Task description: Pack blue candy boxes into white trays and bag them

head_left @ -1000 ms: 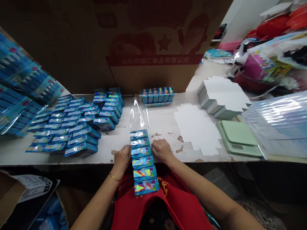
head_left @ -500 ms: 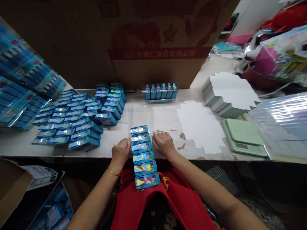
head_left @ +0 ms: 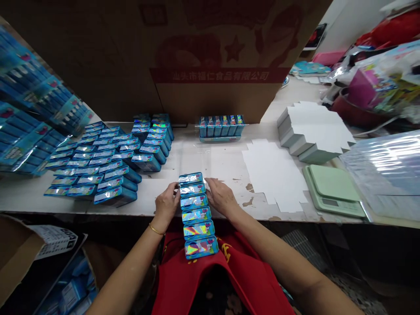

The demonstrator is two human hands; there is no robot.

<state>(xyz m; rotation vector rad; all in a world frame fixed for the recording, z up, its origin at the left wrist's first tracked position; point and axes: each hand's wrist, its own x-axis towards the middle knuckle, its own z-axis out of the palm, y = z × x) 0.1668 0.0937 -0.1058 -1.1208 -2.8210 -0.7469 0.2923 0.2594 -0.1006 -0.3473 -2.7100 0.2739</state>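
Note:
A column of several shiny blue packs point(head_left: 196, 215) runs from the table down over the red apron, centre. Clear film shows around its upper end. My left hand point(head_left: 167, 202) is at the column's left side, fingers bent with the tips against its upper packs. On the opposite side, my right hand point(head_left: 221, 196) has its fingers stretched along the edge of the upper packs. The undersides of both hands are hidden. Behind them a clear tray point(head_left: 220, 139) holds a row of upright blue packs.
Groups of blue packs point(head_left: 114, 192) stand at the left, beside wrapped stacks. A large carton point(head_left: 210, 98) walls the back. To the right are a white card sheet point(head_left: 274, 173), a card stack point(head_left: 315, 124) and a green scale point(head_left: 334, 186).
My left fingers have loosened from a tight curl and rest on the packs. My right fingers have straightened and moved slightly left, closer to the column. The packs have hardly moved.

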